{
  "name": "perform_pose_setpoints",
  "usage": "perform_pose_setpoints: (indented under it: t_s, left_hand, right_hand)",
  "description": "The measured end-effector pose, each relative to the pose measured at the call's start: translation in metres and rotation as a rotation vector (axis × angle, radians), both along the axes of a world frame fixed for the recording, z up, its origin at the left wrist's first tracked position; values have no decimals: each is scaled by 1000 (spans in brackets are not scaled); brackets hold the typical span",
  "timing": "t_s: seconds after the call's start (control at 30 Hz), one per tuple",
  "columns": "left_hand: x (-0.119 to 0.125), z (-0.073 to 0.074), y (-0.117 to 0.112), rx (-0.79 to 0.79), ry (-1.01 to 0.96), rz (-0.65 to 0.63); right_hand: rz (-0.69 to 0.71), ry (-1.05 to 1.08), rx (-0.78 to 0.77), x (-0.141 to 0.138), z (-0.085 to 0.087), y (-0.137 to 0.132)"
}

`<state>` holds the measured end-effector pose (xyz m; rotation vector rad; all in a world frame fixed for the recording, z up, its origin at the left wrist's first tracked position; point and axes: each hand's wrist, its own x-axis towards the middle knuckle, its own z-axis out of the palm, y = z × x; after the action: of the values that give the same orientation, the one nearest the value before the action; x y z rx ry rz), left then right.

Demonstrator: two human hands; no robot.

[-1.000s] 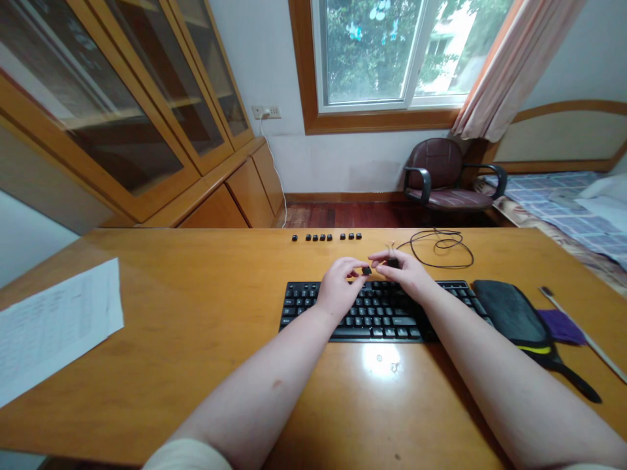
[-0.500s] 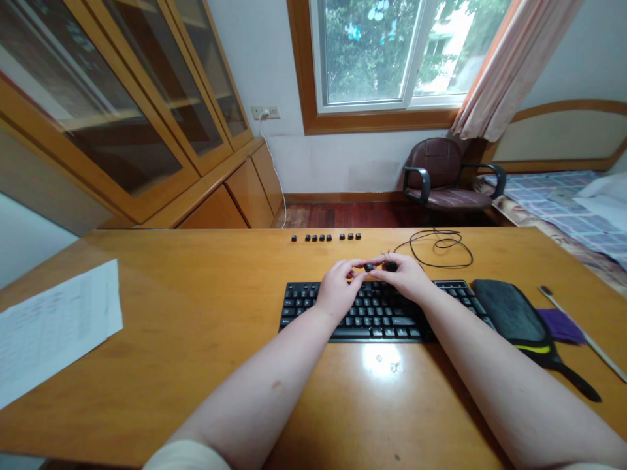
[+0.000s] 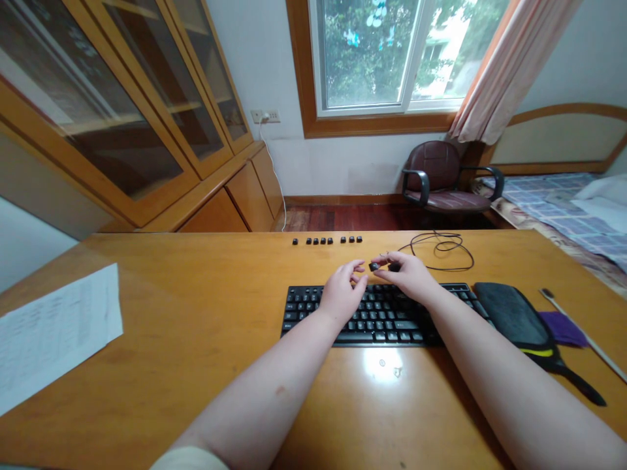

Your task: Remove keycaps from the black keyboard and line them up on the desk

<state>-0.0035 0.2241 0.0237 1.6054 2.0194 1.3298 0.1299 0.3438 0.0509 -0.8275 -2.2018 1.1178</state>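
A small black keycap is pinched between the thumb and finger of my right hand, just above the back edge of the black keyboard. Within the same hand sits a dark piece with thin wire ends near the fingers; its full shape is hidden. My left hand is over the keyboard's left middle, fingers apart and holding nothing, slightly left of the keycap. Several loose keycaps stand in a row near the desk's far edge.
A coiled black cable lies behind the keyboard. To the right are a dark flat brush-like tool, a purple cloth and a long-handled toothbrush. Papers lie on the desk's left side.
My left hand has let go of the keycap, and its fingers have drawn apart from it. The keycap stays in my right hand, shifted slightly right.
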Motion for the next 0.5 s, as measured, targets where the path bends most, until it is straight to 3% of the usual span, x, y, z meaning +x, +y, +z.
perform_pose_setpoints:
  t_s: [0.13, 0.3, 0.5]
  left_hand:
    - [4, -1, -1, -116, 233, -24]
    - [9, -3, -3, -235, 445, -51]
    - [9, -4, -2, -251, 473, -64]
  right_hand:
    - [-120, -123, 86, -11, 9, 38]
    - [-208, -396, 213, -41, -7, 92]
    - [-181, -529, 221, -69, -26, 109]
